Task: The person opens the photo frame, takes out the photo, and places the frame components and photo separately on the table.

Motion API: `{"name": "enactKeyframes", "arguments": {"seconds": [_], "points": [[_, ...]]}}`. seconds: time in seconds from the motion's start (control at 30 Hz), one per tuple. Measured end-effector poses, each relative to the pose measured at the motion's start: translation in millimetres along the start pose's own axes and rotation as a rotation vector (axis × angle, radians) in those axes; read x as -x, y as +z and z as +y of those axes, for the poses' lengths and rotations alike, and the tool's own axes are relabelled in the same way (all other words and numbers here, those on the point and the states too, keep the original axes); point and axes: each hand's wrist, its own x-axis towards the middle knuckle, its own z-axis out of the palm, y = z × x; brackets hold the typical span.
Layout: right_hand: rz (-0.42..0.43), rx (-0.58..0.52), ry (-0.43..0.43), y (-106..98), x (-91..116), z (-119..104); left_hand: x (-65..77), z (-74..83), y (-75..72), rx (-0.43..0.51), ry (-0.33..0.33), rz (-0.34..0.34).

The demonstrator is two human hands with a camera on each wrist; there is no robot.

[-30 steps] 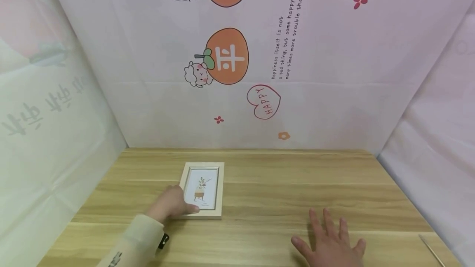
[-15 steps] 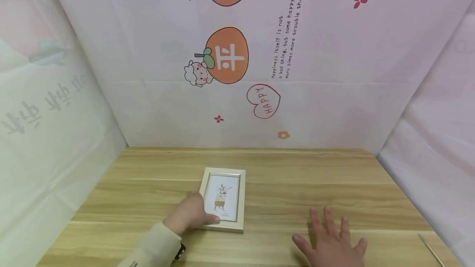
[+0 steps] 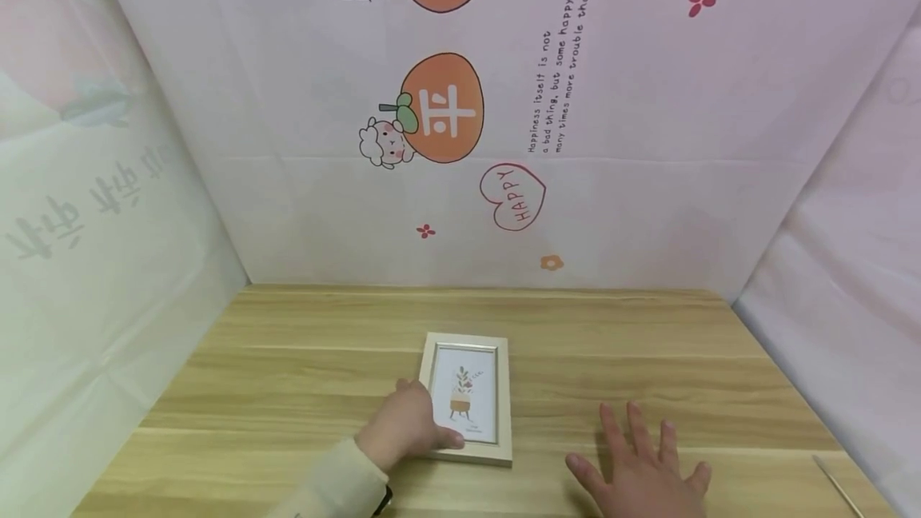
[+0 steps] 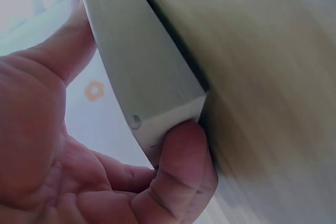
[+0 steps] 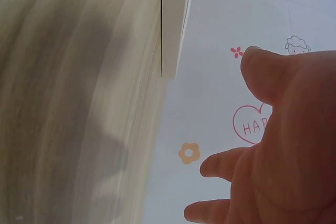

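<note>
A cream picture frame [image 3: 504, 398] with a potted-plant print lies face up near the middle of the wooden table. My left hand [image 3: 413, 422] grips its left side close to the near corner, thumb over the front face. In the left wrist view, curled fingertips [image 4: 184, 148] press the corner of the frame [image 4: 134, 51] from its side, and the thumb lies across the front face. To the right of the frame, apart from it, my right hand [image 3: 640, 474] is spread low over the table, holding nothing. The right wrist view shows its loosely extended fingers [image 5: 223, 163] beside the frame's edge [image 5: 170, 30].
A thin pale stick [image 3: 837, 486] lies at the table's right edge. Behind the table [image 3: 612, 326] hangs a white printed cloth [image 3: 633, 206], with more cloth [image 3: 108, 302] along both sides.
My left hand has slid the picture frame rightward and slightly nearer across the table, keeping its grip. The right hand has stayed in place.
</note>
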Motion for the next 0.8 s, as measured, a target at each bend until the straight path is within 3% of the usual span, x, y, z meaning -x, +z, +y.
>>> {"name": "enactKeyframes", "arguments": {"seconds": [0.4, 0.67, 0.8], "points": [[0.024, 0.004, 0.001, 4, -1, 0, 7.1, 26.9, 11.5, -0.058, 0.042, 0.047], [0.011, -0.002, 0.006, 4, -2, 1, 5.3, 19.1, 4.7, 0.061, 0.048, -0.016], [0.020, 0.003, 0.005, 4, -2, 1, -0.6, 10.8, -4.4, 0.068, 0.112, -0.027]]}}
